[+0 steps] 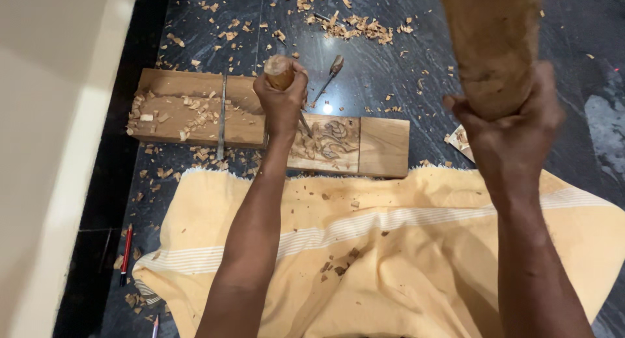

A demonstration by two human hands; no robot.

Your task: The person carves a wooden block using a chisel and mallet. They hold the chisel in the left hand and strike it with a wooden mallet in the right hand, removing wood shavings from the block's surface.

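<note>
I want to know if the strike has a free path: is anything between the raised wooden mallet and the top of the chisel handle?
Nothing visible. The mallet in the right hand is raised, with only floor behind the gap to the chisel handle held by the left hand.

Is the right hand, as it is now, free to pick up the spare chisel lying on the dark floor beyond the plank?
Probably not: the right hand grips a raised wooden mallet, though nothing covers the spare chisel.

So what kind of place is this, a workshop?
Probably an informal woodcarving spot on a floor: a long wooden plank with carved leaf relief, pale wood chips across the dark polished stone floor, and a spare metal chisel lying nearby.
</note>
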